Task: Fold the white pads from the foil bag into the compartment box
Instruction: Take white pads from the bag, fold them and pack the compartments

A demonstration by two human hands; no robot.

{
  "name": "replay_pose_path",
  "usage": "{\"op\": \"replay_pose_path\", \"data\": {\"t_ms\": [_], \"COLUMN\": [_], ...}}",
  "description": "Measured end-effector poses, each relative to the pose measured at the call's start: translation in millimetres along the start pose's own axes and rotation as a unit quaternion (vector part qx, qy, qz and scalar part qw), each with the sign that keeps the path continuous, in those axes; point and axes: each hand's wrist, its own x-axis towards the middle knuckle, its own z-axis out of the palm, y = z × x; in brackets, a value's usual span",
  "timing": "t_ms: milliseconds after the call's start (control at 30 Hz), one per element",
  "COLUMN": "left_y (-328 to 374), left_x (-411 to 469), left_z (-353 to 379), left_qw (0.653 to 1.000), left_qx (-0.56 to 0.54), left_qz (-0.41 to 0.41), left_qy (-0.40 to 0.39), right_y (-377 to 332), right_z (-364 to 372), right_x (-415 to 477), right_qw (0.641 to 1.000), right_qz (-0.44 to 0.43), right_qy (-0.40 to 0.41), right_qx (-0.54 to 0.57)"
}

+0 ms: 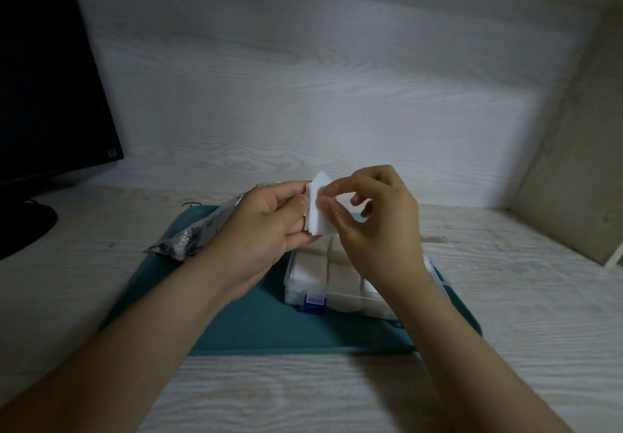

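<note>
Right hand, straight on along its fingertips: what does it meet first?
The right hand points leftward at the white pad it already pinches; just behind lies the left hand, though depth is unclear.

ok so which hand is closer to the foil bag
Left. The left hand holds the pad right beside the foil bag, its wrist overlapping the bag's end in this view. The right hand pinches the same pad farther right, above the box.
</note>
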Motion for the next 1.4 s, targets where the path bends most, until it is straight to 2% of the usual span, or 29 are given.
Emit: {"op": "replay_pose_path", "data": {"t_ms": [133, 233, 567, 667, 900, 1000, 1100, 1133, 1200, 1300, 1400], "left_y": [2.1, 4.4, 10.0, 8.2, 0.8, -3.7, -4.9, -4.3, -4.9, -10.6, -15.6], "left_x": [-0.9, -2.8, -6.8, -6.7, -6.9, -6.5, -3.8, -3.2, -3.3, -7.4, -13.0], "left_z": [-1.9, -0.5, 4.2, 6.6, 6.2, 4.2, 1.7, 2.4, 6.2, 9.7, 11.1], "left_qw": [1.0, 1.0, 0.998, 0.997, 0.988, 0.984, 0.984, 0.985, 0.984, 0.967, 0.905], "left_qx": [0.018, 0.016, 0.025, 0.032, 0.091, 0.114, 0.108, 0.101, 0.104, 0.182, 0.351], "left_qz": [0.014, 0.013, 0.02, 0.025, 0.036, 0.028, 0.022, 0.022, 0.03, 0.084, 0.195], "left_qy": [0.006, -0.002, 0.059, 0.07, 0.119, 0.136, 0.139, 0.137, 0.144, 0.16, 0.139], "right_y": [-0.6, 0.3, -5.6, -8.2, -10.6, -10.6, -12.5, -11.6, -10.5, -12.3, -7.6], "right_z": [-0.7, 2.2, 3.4, 4.9, 6.1, 2.7, -6.8, -9.9, -13.4, -17.5, -28.2], "right_x": [-2.7, -4.1, -4.3, -5.8, -7.9, -3.1, 4.9, 6.4, 6.1, 7.0, 10.8], "right_qw": [0.995, 0.993, 0.997, 0.996, 0.991, 0.963, 0.894, 0.886, 0.901, 0.908, 0.92], "right_qz": [-0.073, -0.088, 0.024, 0.058, 0.12, 0.214, 0.294, 0.297, 0.277, 0.262, 0.278], "right_qy": [-0.046, -0.046, -0.058, -0.034, 0.011, 0.046, 0.028, 0.005, -0.047, -0.063, -0.018], "right_qx": [-0.054, -0.069, 0.035, 0.066, 0.064, 0.159, 0.336, 0.355, 0.332, 0.32, 0.275]}}
